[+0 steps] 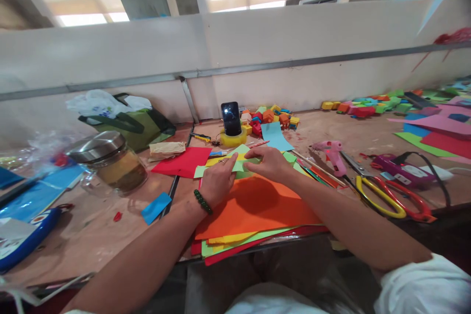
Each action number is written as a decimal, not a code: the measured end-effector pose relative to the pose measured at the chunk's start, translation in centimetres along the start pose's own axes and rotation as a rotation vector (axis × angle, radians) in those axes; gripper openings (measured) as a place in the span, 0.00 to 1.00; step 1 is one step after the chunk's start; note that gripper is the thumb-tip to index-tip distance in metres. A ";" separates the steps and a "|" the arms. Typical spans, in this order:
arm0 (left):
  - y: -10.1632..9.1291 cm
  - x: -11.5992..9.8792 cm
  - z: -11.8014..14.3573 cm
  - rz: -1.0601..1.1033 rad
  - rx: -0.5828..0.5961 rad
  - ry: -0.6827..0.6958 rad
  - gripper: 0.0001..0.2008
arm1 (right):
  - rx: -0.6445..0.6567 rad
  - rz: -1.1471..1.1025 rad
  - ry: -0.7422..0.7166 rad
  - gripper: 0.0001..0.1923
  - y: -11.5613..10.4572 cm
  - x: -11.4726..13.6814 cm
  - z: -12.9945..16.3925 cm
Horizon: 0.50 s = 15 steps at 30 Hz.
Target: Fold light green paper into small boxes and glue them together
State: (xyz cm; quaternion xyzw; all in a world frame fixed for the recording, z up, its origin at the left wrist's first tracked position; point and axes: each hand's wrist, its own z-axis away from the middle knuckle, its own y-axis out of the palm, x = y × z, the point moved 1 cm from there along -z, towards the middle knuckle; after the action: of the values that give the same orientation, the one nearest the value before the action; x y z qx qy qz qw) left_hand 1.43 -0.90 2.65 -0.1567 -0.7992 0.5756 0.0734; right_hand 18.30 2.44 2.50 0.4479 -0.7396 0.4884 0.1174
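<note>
My left hand, with a dark green bead bracelet at its wrist, presses its extended index finger onto a folded piece of light green paper. Facing it, my right hand has thumb and fingers curled around the same paper's right side. Some fingertips of both hands are hidden. Beneath them lies a stack of coloured sheets, orange on top, with yellow, green and red edges showing. A yellow piece of paper sticks out beside my left hand.
A phone leans upright in a yellow tape roll. Folded paper blocks lie behind. To the right are a pink glue gun and scissors. A glass jar and green bag stand left.
</note>
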 end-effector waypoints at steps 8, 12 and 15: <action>1.1 0.5 -0.2 0.258 -0.099 0.021 0.25 | -0.118 0.205 -0.178 0.04 0.7 1.0 0.7; 1.5 0.4 0.0 0.363 -0.123 0.028 0.23 | -0.124 0.441 -0.382 0.05 1.2 1.4 1.5; 1.6 0.4 -0.1 0.431 -0.116 0.066 0.19 | -0.098 0.493 -0.477 0.07 1.5 1.2 1.7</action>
State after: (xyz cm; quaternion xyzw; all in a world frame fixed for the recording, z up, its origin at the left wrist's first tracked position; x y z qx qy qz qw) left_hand 1.39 -0.24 1.13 -0.3465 -0.7763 0.5255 -0.0344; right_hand 16.85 0.58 1.46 0.3510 -0.8549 0.3473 -0.1590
